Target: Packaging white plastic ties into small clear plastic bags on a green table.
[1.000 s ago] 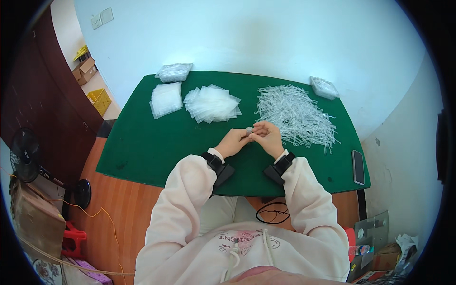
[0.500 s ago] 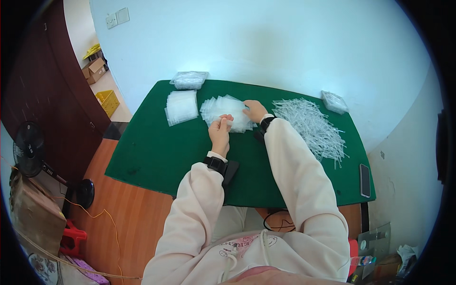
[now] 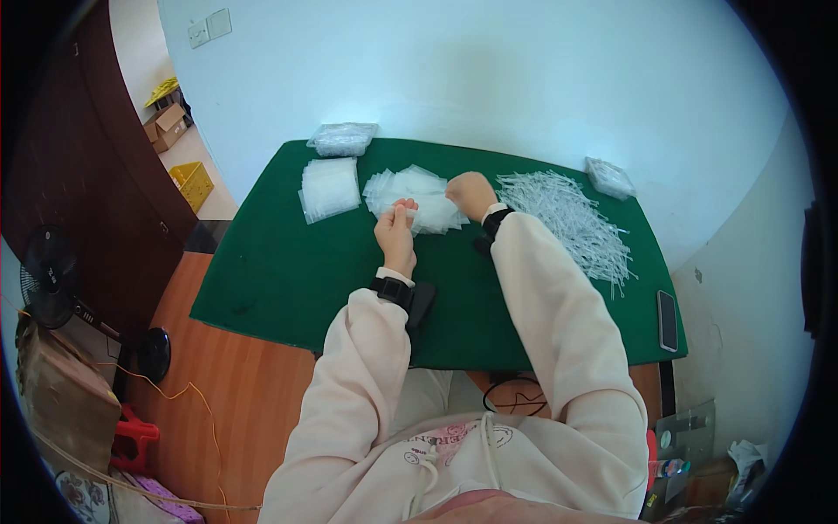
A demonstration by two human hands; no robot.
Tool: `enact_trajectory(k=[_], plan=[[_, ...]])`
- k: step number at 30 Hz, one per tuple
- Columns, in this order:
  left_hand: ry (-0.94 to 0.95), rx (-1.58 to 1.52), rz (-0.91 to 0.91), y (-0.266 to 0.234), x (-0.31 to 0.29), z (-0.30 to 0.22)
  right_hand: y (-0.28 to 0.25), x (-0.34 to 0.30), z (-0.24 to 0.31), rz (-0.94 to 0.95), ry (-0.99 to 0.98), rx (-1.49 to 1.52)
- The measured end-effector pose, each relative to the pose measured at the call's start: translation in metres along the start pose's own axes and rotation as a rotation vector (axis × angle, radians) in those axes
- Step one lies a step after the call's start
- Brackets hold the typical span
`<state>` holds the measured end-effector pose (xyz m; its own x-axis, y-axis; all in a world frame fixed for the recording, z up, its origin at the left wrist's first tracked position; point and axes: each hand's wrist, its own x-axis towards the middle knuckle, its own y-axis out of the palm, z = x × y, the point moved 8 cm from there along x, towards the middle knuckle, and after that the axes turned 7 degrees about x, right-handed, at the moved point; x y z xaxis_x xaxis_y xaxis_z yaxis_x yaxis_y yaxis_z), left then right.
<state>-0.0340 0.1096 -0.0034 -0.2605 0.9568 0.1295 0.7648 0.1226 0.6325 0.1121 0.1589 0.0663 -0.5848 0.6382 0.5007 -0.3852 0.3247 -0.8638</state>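
1. A green table point(image 3: 288, 279) stands against a pale blue wall.
2. The left hand point(image 3: 397, 231) is raised, its fingers pinched shut on a small clear item.
3. The right hand point(image 3: 471, 192) rests on a loose pile of clear bags point(image 3: 410, 188); whether its fingers grip one cannot be told.
4. A heap of clear sticks point(image 3: 572, 218) lies to the right.
5. This looks like the bag-fetching step; separating a single bag calls for a light pinch.

1 view only: a fisheye camera on the person's head, looking steeply down and forward over the green desk point(image 3: 288, 279); it sits close above the person's own sleeves, which enter from the lower edge; the desk fills the middle, with wall beyond and wooden floor at left; straight edges bow toward the rim.
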Motion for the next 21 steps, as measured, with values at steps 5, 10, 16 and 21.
enact_trajectory(k=[5, 10, 16, 21], plan=[[-0.092, 0.079, 0.021, 0.0, -0.004, -0.001, -0.078, -0.053, 0.031, -0.148, -0.107, 0.053], [-0.165, 0.154, 0.151, 0.019, -0.013, 0.014, -0.108, -0.143, 0.042, 0.017, -0.044, 0.038], [-0.292, 0.281, 0.451, 0.049, -0.04, 0.038, -0.096, -0.171, 0.068, 0.236, 0.051, 0.301], [-0.362, 0.299, 0.477, 0.048, -0.046, 0.037, -0.059, -0.144, 0.075, 0.188, 0.049, 0.397]])
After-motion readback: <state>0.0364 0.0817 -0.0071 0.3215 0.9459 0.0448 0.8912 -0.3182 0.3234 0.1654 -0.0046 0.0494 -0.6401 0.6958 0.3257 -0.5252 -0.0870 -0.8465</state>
